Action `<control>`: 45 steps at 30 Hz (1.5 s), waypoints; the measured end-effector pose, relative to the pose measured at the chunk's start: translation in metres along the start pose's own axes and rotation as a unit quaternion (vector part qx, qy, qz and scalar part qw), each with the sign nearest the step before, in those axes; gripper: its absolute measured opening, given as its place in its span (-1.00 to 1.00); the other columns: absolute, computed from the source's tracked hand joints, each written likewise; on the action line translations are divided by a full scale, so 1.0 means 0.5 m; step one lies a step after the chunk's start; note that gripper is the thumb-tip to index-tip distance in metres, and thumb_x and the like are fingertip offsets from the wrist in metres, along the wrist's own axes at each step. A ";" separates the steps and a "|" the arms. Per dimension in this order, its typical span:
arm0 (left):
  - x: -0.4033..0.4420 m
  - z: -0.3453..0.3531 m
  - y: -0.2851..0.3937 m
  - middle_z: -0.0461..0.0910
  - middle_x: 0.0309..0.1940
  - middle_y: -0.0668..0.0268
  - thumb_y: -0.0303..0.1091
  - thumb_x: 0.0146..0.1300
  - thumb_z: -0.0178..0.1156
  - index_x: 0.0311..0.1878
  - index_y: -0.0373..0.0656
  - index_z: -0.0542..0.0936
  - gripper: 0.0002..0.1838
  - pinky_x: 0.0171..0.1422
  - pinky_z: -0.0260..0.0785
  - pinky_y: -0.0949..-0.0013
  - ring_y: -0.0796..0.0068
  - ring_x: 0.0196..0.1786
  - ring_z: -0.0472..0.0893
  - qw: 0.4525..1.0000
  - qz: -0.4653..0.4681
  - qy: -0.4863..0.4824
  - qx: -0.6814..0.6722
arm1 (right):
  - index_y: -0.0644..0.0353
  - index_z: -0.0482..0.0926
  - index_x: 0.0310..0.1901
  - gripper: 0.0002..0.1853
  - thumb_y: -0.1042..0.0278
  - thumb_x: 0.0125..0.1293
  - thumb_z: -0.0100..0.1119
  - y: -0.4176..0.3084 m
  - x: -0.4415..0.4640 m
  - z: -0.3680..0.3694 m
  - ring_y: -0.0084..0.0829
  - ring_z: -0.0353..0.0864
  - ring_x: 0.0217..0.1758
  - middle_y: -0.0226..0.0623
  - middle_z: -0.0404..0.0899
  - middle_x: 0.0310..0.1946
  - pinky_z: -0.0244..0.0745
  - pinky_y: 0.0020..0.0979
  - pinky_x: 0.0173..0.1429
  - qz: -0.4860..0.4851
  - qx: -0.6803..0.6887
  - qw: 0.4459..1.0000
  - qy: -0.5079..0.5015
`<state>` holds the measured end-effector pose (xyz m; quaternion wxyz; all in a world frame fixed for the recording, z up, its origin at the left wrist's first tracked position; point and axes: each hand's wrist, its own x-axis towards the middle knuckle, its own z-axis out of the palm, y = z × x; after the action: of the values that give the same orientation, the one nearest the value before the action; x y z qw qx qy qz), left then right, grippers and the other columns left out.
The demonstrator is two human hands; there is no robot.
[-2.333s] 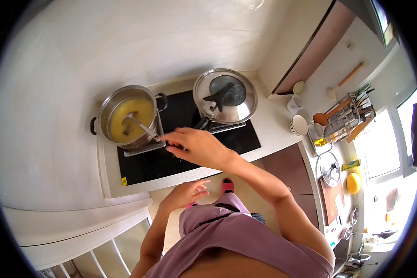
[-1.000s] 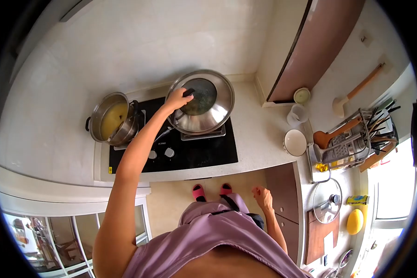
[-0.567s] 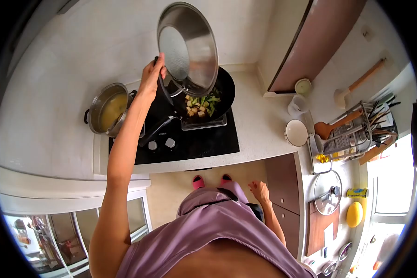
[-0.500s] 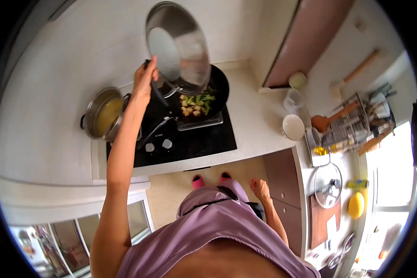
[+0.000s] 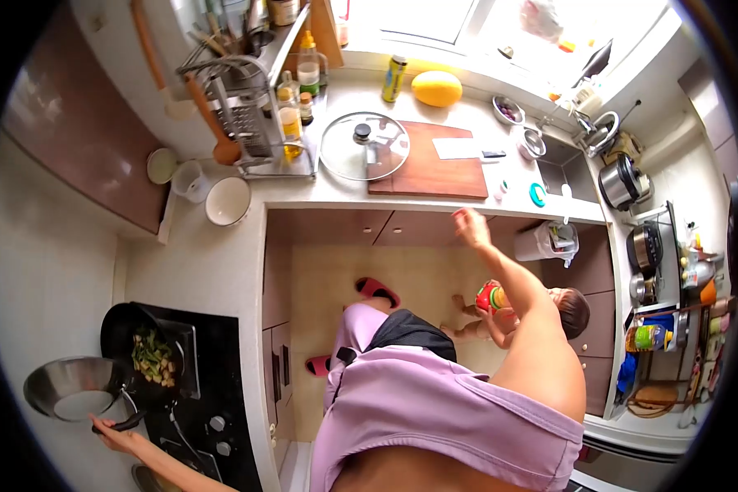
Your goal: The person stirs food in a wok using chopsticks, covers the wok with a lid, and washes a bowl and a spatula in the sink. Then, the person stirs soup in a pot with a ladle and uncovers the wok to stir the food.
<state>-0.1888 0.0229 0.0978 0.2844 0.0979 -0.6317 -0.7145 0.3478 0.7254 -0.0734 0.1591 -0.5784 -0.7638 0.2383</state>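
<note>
My left hand [image 5: 116,435] is closed round the black handle of a stainless steel pan [image 5: 66,381], at the lower left. The steel pan is held beside a black wok [image 5: 119,328], partly overlapping it in view. Chopped greens and pale browned cubes [image 5: 152,357] lie in the wok, on the black stove [image 5: 221,353]. My right hand [image 5: 472,228] is stretched toward the counter's front edge, its fingers loosely bent and apart, holding nothing visible. Nearest to it is the wooden cutting board [image 5: 426,176], with a knife [image 5: 459,148] on it and a glass lid [image 5: 344,156] overlapping its left end.
Another person [image 5: 500,324] is on the floor by my right arm, holding a red and green thing [image 5: 489,297]. A bin [image 5: 541,243] hangs at the cabinets. A white bowl [image 5: 227,202], dish rack [image 5: 250,123], yellow melon [image 5: 436,88] and sink [image 5: 578,176] line the counter.
My view has swung right, toward the window counter. The steel pan, still in my left hand, has come down from above the wok to its side. My right arm has reached out toward the counter.
</note>
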 end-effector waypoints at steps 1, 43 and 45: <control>-0.028 0.023 0.018 0.28 -0.57 0.43 -0.21 0.15 0.30 -0.32 -0.29 0.60 -0.72 -0.30 0.21 0.49 0.61 -0.46 0.31 0.999 0.023 0.021 0.008 | 0.09 0.55 -0.18 -0.82 0.29 0.33 -0.04 0.042 0.039 -0.042 -0.43 0.64 -0.51 -0.26 0.61 -0.50 0.49 -0.34 -0.38 0.041 -0.016 0.998 0.048; -1.323 1.082 -0.206 0.54 -0.27 0.17 -0.18 0.22 0.22 -0.09 -0.30 0.57 -0.64 -0.14 0.44 0.28 0.36 -0.27 0.52 0.905 0.148 -0.367 0.153 | 0.28 0.24 0.26 -0.38 0.05 0.31 0.13 1.401 0.277 -0.676 -0.23 0.42 0.17 -0.15 0.33 0.17 0.49 -0.21 0.19 0.283 0.673 0.367 0.577; -1.323 1.107 -0.199 0.54 -0.26 0.16 -0.19 0.22 0.22 -0.09 -0.31 0.56 -0.64 -0.14 0.45 0.27 0.36 -0.27 0.53 0.914 0.163 -0.337 0.160 | 0.32 0.09 0.32 -0.20 -0.01 0.24 0.19 1.468 0.296 -0.681 -0.26 0.39 0.21 -0.14 0.31 0.19 0.49 -0.24 0.18 0.242 0.684 0.339 0.599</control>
<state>0.0486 0.8465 -0.0416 0.1476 -0.2087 -0.8029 -0.5385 1.0755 1.0882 -0.1959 0.8492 -0.4150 0.1391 0.2954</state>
